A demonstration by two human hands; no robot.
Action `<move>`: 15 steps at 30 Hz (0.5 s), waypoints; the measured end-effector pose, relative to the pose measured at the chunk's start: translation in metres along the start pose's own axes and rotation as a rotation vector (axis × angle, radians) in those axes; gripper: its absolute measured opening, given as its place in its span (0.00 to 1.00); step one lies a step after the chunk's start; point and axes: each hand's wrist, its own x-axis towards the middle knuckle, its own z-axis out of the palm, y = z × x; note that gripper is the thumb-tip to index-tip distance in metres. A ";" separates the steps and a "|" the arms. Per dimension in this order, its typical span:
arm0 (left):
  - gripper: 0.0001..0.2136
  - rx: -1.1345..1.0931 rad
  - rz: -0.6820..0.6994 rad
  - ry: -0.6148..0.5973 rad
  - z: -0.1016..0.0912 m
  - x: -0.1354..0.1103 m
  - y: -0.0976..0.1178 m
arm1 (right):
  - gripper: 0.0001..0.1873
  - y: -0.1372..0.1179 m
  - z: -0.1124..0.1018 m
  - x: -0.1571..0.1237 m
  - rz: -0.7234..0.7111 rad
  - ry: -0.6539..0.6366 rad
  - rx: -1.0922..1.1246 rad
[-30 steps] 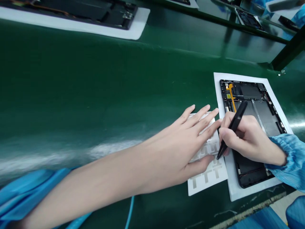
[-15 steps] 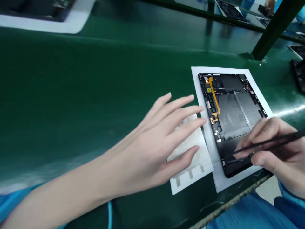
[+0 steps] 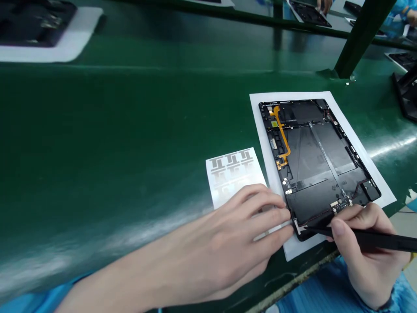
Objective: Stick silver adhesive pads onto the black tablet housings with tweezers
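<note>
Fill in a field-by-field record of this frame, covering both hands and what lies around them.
Left hand: covers part of a white paper sheet bearing grey shapes
Right hand: grips slim black pointed tweezers
Device: flat black rectangular tablet, internals exposed
Tweezer tips: at the tablet's near left corner
Under tablet: white rectangular pad
Surface: glossy green table

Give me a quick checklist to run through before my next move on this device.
1. Tweezers secure: ok, held in the right hand, tips at the device's near left corner.
2. Device lying flat on the pad: ok.
3. Strip at that corner fully stuck down: cannot tell.
4. Left hand near the working corner: ok, fingertips at the device's left edge.
5. Sticker sheet fully uncovered: not ok, the left hand hides its nearer part.
6. Orange cable clear of both hands: ok.
</note>
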 end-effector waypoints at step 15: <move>0.15 -0.064 -0.009 0.028 0.001 -0.002 -0.001 | 0.12 -0.003 0.007 -0.007 0.083 0.100 0.006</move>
